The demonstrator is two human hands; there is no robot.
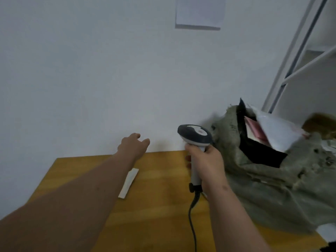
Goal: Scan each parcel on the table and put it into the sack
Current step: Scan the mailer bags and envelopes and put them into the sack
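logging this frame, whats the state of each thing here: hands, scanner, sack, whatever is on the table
left hand: empty, fingers relaxed, reaching out above the table's far edge
right hand: grips the scanner handle
scanner: held upright, cable hanging down
sack: mouth open, parcels inside
white parcel: sticking out of the sack
small white packet: lying flat on the table, untouched

R hand (pixel 205 164) grips scanner (pixel 195 138) upright over table (pixel 154 206). L hand (pixel 133 145) empty, fingers loose, past far edge. Sack (pixel 272 188) at right, mouth open w/ parcels (pixel 276 131) inside. White strip (pixel 128 182) on tabletop.
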